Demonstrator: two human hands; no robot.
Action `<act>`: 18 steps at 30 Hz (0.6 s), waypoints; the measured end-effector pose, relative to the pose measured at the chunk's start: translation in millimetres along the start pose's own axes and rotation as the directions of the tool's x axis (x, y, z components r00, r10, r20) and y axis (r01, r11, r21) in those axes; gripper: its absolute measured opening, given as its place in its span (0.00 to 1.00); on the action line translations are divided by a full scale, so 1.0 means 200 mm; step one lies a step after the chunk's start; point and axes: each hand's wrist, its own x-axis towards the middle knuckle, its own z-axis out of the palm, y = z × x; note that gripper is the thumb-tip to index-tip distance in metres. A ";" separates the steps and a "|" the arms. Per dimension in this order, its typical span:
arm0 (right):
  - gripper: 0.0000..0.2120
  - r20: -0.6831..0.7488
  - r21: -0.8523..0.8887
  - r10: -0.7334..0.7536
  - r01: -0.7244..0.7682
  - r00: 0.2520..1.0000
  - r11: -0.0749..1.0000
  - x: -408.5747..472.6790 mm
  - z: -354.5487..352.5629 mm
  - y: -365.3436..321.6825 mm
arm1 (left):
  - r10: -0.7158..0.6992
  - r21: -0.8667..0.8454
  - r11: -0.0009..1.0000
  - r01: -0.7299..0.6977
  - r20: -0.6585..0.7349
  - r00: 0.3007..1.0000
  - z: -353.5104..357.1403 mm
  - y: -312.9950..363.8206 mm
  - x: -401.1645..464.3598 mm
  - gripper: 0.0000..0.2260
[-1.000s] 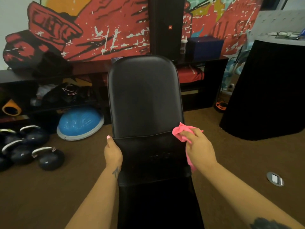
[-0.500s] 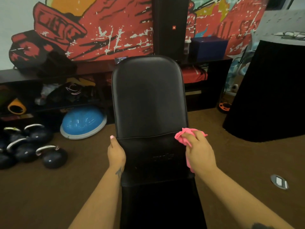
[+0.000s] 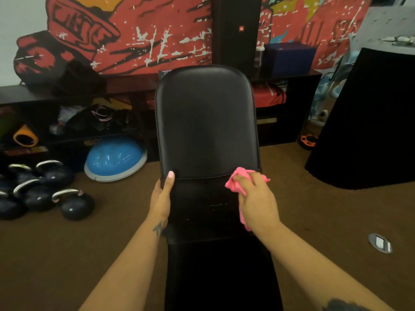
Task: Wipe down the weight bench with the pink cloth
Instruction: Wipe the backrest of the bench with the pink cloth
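nearest to us we see two bare forearms reaching out over the black weight bench, whose dark seat section runs down the middle between them. the right hand is bunched around the pink cloth, fingers curled over it, and holds it against the right edge of the bench at the seam where the lower pad meets the upright back pad; a strip of the cloth also shows below the palm. the left hand grips the opposite, left edge of the bench at about the same seam, its thumb lying on the front of the padding with the tip on the back pad, while the other fingers are hidden behind the edge. the back pad rises tilted away from us, glossy and rounded at the top.

on the brown carpet to the right lies a small round metal floor outlet, and a big black draped shape stands further right. to the left a cluster of black kettlebells sits on the floor, with a blue half-dome balance trainer just behind them. beyond that, low dark shelves hold gear, a tall black speaker stands behind the bench, a blue box beside it, and a red graffiti mural covers the wall.
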 end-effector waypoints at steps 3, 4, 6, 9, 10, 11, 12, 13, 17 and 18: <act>0.19 0.096 0.035 -0.168 0.165 0.981 0.986 -0.10 0.01 -0.03 | 0.047 -0.027 0.999 -0.045 0.075 0.996 -0.01 0.00 0.00 0.41; 0.20 0.132 0.027 -0.193 0.191 0.972 0.981 -0.14 0.00 -0.02 | 0.054 -0.027 0.998 -0.052 0.086 0.995 -0.01 -0.01 0.00 0.39; 0.20 0.184 0.006 -0.128 0.129 0.975 0.992 -0.16 -0.02 0.02 | 0.081 -0.002 0.997 -0.081 0.087 0.993 -0.02 -0.01 0.01 0.35; 0.16 0.212 0.233 0.221 -0.269 0.952 0.935 -0.11 -0.08 0.02 | 0.101 0.041 0.994 -0.104 0.064 0.993 -0.02 -0.03 0.03 0.32; 0.14 0.203 0.371 0.316 -0.371 0.927 0.851 -0.09 -0.10 0.01 | 0.107 0.043 0.993 -0.110 0.057 0.993 -0.01 -0.03 0.03 0.31; 0.11 0.182 0.477 0.383 -0.422 0.905 0.771 -0.07 -0.11 0.01 | 0.110 0.047 0.993 -0.113 0.047 0.993 -0.01 -0.04 0.04 0.31; 0.09 0.151 0.544 0.432 -0.440 0.889 0.715 -0.06 -0.12 0.00 | 0.112 0.054 0.992 -0.114 0.037 0.993 -0.01 -0.04 0.04 0.30; 0.07 0.111 0.576 0.468 -0.441 0.877 0.689 -0.06 -0.13 0.00 | 0.111 0.061 0.992 -0.112 0.026 0.994 -0.01 -0.04 0.04 0.29; 0.10 -0.007 0.421 0.430 -0.387 0.903 0.820 -0.08 -0.13 0.01 | 0.103 0.048 0.993 -0.103 0.019 0.995 0.00 -0.05 0.05 0.30; 0.10 0.015 0.309 0.367 -0.354 0.930 0.883 -0.08 -0.12 0.01 | 0.103 0.043 0.994 -0.104 0.018 0.995 0.00 -0.05 0.05 0.31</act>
